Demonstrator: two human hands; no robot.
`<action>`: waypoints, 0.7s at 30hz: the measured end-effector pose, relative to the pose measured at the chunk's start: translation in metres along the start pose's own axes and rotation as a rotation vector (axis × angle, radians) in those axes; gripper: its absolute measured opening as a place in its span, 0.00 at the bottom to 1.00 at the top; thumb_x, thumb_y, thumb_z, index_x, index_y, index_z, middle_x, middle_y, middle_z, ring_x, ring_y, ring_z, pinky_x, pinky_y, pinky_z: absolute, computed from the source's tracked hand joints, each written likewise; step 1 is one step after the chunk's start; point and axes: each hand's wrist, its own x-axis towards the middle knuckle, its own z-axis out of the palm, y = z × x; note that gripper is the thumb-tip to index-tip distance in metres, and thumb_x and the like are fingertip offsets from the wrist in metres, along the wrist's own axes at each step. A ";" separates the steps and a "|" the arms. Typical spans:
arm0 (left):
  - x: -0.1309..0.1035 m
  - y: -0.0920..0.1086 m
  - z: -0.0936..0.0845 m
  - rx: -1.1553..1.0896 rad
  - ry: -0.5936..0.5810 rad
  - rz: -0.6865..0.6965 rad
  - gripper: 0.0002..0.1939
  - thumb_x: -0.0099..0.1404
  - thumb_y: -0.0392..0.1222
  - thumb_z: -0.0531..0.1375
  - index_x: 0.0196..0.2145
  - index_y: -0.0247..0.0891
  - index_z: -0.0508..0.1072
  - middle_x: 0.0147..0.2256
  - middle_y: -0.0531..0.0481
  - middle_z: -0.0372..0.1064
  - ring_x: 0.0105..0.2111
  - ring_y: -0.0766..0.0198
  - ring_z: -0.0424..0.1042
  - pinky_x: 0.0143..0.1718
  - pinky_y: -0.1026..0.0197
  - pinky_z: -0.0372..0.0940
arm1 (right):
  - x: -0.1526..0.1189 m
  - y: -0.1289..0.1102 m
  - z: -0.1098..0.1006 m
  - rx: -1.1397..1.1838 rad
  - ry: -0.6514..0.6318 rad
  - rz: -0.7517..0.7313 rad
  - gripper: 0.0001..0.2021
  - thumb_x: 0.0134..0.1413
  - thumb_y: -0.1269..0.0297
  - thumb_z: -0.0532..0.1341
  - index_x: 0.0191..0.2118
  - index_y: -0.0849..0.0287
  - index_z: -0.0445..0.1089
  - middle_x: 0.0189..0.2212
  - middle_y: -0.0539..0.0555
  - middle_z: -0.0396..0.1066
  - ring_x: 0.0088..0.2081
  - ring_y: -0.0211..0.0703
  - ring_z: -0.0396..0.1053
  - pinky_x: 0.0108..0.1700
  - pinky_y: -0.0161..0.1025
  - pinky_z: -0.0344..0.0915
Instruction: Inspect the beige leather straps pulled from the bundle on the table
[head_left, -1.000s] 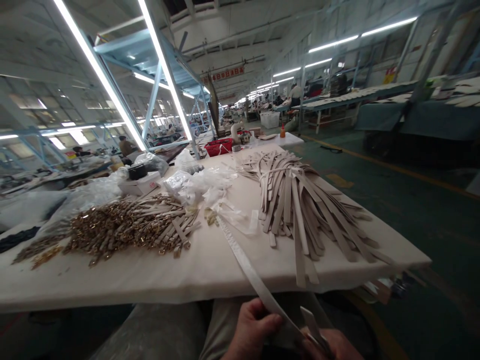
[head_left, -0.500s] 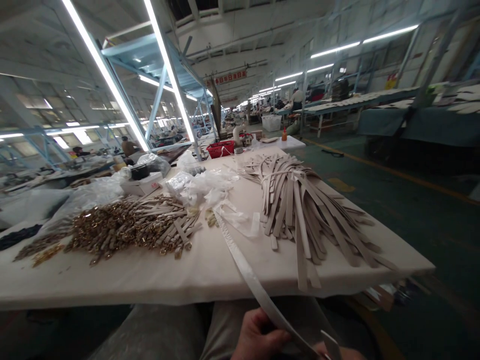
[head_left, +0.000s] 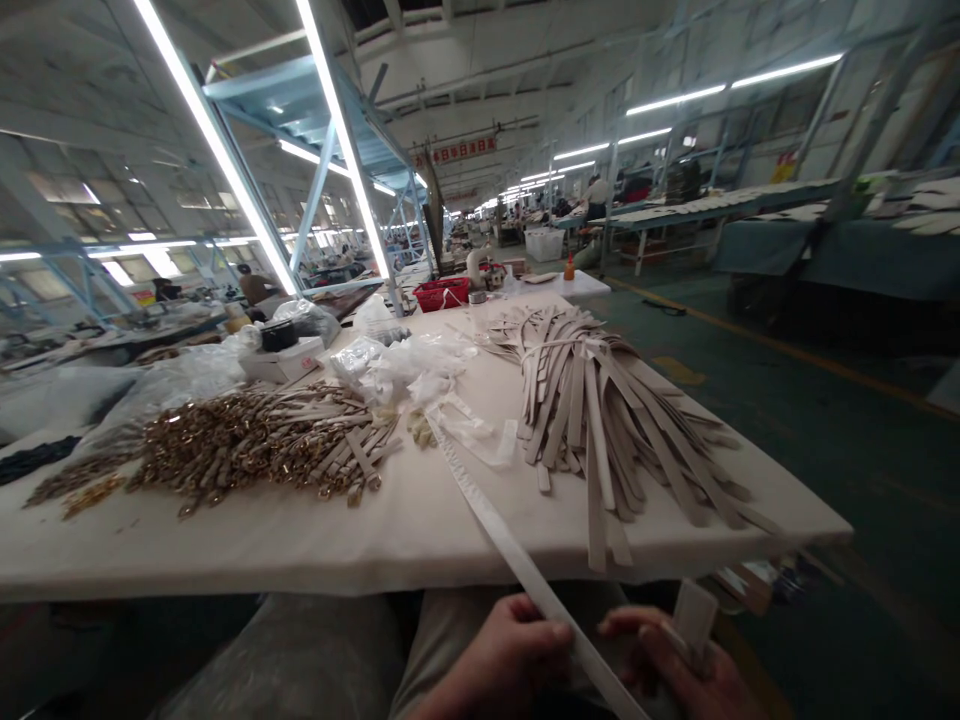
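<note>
Beside the strip point(head_left: 511, 548), right hand point(head_left: 675, 668) higher

Tube lights point(head_left: 217, 145) glare above a dim foreground.

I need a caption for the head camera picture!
Left hand holding a white strip; grey straps piled on the table.
</note>
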 end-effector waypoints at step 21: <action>0.064 0.164 -0.070 -0.306 0.509 0.381 0.14 0.72 0.34 0.50 0.47 0.26 0.72 0.29 0.43 0.76 0.26 0.66 0.75 0.31 0.66 0.71 | -0.008 -0.043 -0.020 0.058 -0.144 -0.211 0.18 0.53 0.47 0.64 0.25 0.56 0.77 0.23 0.52 0.69 0.26 0.42 0.67 0.30 0.38 0.64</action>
